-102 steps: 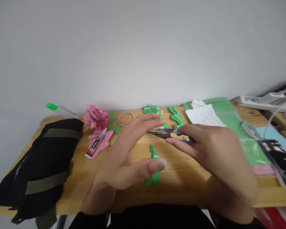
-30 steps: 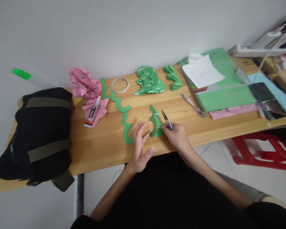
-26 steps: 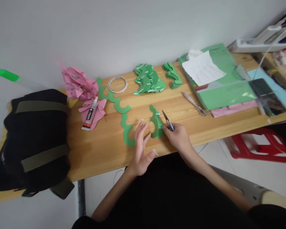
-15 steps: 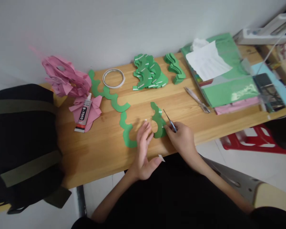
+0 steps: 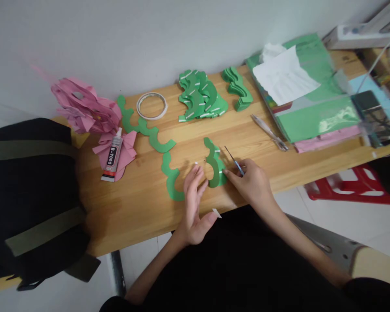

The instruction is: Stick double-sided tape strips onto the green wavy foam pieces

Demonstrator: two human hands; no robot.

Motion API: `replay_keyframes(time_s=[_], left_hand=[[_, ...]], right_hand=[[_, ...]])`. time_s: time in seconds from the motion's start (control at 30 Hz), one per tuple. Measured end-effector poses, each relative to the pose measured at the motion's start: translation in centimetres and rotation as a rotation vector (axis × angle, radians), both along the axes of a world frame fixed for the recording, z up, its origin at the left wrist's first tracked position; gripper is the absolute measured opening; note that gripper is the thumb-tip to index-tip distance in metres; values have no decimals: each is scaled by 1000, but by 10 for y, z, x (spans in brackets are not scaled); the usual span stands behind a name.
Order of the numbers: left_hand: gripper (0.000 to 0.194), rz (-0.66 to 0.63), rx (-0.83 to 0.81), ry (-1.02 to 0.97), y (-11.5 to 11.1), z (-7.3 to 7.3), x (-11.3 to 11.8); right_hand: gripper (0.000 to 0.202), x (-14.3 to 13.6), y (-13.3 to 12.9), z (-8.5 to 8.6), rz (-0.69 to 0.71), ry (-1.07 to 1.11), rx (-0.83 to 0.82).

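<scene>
A wavy green paper piece with small white strips lies between my hands near the table's front edge. My right hand grips a thin blue-handled tool, its fingertips at the piece's right edge. To the left of the piece, my left hand is on its side with thumb and fingers apart. A small white scrap is at its thumb tip, and a tiny white bit shows at a fingertip. Another wavy green piece lies just left of that hand.
Green paper stacks and a tape roll sit at the back. A glue tube lies on pink paper beside a black bag. A pen lies near a green packet on the right.
The view has shifted slightly. Both hands keep nearly the same poses around the green piece, and the tool is still in my right hand.
</scene>
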State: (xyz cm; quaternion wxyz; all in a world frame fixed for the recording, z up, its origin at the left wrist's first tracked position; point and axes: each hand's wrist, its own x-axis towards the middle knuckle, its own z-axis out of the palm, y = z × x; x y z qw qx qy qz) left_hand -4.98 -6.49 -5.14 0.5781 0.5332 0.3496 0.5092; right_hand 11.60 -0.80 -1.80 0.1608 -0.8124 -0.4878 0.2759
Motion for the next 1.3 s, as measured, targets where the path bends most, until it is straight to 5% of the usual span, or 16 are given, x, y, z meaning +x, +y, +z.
replay_keyframes(time_s=[0.3,0.7,1.03,1.3], left_hand=[[66,24,-37,35,0,3,4],[61,-45,-270,-428,22,39,20],[62,-80,-122,-233,14,27,24],[62,-71,-158,-313,16,25,25]], right_hand=[[31,24,-1,3,-175,795,-4],[39,16,-7,33,-34,1021,37],[37,21,-6,26,-85,950,109],[42,23,0,23,-89,954,62]])
